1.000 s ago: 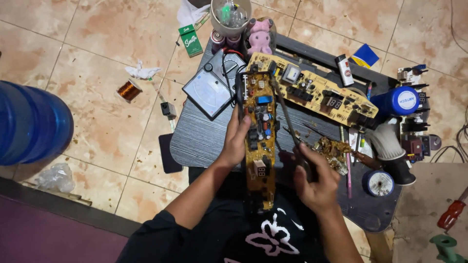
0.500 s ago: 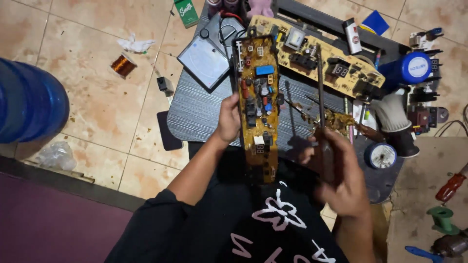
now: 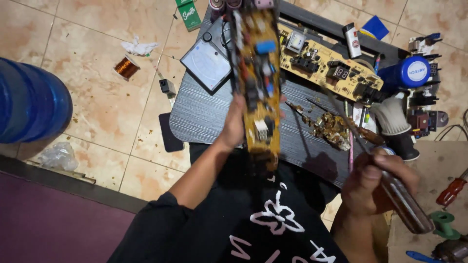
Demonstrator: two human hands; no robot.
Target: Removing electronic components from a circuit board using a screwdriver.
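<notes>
My left hand (image 3: 234, 124) grips a long yellow-brown circuit board (image 3: 258, 83) by its left edge and holds it up lengthwise, close to the camera, above a dark grey low table (image 3: 204, 119). At the lower right, my right hand (image 3: 373, 187) is closed around the dark see-through handle of a screwdriver (image 3: 407, 207). Its thin shaft runs up and to the left towards the table, apart from the held board. A second long yellow circuit board (image 3: 331, 68) lies flat on the table behind.
An analog meter (image 3: 207, 63) lies at the table's left end and a small brown board piece (image 3: 331, 127) at mid-right. A white glove (image 3: 390, 117), blue cylinder (image 3: 409, 72) and red screwdriver (image 3: 453, 187) are at right. A blue water jug (image 3: 29, 102) and copper coil (image 3: 126, 67) sit on the tiled floor.
My left hand has lifted the circuit board off the table and nearer the camera. My right hand has drawn the screwdriver away to the lower right.
</notes>
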